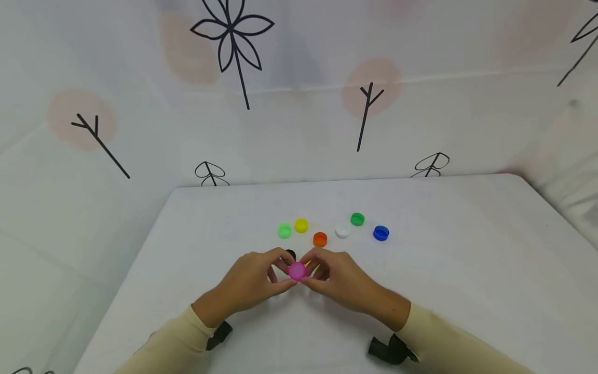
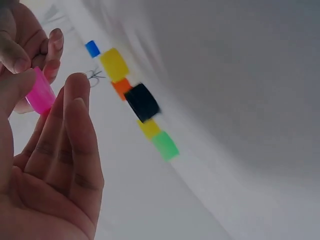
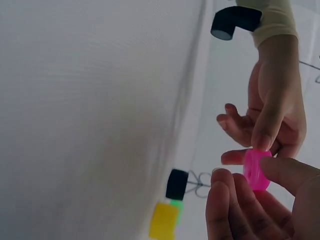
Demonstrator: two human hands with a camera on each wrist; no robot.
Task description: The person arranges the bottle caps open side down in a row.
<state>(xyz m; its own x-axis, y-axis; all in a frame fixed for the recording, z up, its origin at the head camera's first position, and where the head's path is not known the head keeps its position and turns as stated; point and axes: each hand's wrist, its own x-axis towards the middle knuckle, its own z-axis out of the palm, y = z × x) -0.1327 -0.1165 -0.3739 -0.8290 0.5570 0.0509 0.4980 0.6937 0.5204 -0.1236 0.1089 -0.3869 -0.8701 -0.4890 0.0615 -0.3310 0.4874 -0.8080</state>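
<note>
Head: pink cap [image 1: 297,270] sits between left grip [image 1: 249,278] and right grip [image 1: 344,278].

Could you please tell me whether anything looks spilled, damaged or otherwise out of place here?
Nothing stands out. The left hand and right hand hold the pink cap between them, and the other caps lie scattered on the white table, with no visible spill or damage.

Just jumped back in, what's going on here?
A person's left grip and right grip hold a round pink plastic cap above a flat white table. More round plastic caps lie there: orange cap, white cap, blue cap, light green cap, dark green cap, yellow cap, plus black cap and second yellow cap, both partly hidden in the head view.
</note>
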